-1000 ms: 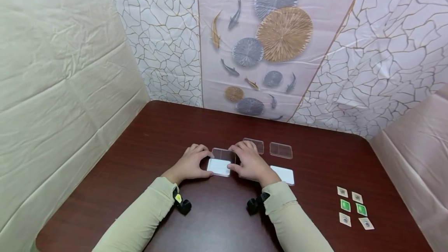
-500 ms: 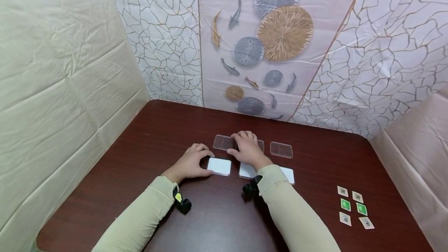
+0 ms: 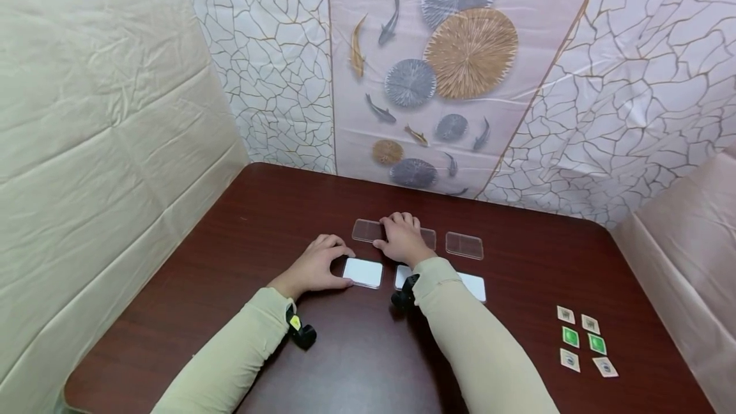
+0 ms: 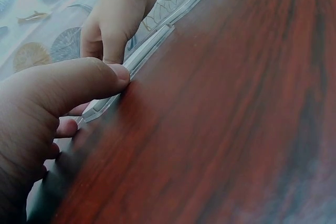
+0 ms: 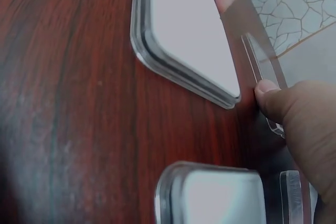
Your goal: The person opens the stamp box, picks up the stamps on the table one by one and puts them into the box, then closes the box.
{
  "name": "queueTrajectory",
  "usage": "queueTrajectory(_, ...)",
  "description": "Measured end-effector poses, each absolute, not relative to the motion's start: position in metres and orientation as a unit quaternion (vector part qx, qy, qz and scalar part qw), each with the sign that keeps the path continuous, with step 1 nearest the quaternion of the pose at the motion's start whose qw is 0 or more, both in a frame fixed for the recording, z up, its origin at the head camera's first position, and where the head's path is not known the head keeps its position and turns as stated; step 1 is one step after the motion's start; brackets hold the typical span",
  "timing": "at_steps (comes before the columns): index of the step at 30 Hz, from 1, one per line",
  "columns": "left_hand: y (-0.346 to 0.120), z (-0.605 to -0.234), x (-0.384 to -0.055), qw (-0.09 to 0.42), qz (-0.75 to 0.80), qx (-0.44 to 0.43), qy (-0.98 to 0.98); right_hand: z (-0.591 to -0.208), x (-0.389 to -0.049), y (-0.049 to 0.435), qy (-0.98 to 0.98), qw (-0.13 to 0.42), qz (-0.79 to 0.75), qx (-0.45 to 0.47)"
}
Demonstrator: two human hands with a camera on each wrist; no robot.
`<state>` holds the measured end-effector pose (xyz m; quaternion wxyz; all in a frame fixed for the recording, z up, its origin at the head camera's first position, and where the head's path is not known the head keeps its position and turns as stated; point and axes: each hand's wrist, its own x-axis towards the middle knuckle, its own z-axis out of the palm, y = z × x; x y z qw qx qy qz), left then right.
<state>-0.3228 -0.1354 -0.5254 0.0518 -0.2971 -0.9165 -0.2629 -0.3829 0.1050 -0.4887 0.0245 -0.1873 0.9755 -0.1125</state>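
My left hand (image 3: 316, 265) grips the left end of a clear plastic card case (image 3: 363, 272) with a white top, thumb at the near side and fingers at the far side. The left wrist view shows that thumb (image 4: 118, 74) on the case's edge. Behind the case lies a flat clear plastic lid (image 3: 366, 230). My right hand (image 3: 402, 239) holds this lid by its right end; the right wrist view has the thumb (image 5: 268, 87) against its near edge. A second white-topped case (image 3: 401, 275) is partly hidden under my right wrist.
Two more clear lids stay in the back row, one (image 3: 429, 237) partly behind my right hand, the other (image 3: 464, 245) farther right. A third white-topped case (image 3: 473, 286) sits before them. Several small square cards (image 3: 570, 337) lie in pairs at the table's right.
My right hand has moved the clear lid from over the left case to the table behind it, exposing the white top. My left hand stays at the case.
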Motion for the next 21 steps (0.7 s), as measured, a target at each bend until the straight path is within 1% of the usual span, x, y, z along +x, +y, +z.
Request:
queueTrajectory(11,-0.1347,-0.5231,-0.3221,0.054,-0.264,-0.299,-0.916,-0.4931,-0.3890,0.1004,0.979,0.036,-0.107,-0.168)
queueTrajectory(21,-0.1353,-0.5235,-0.3227,0.047,-0.260,-0.297,-0.918,-0.4970,-0.3909,0.0995,0.979,0.022,-0.122,-0.161)
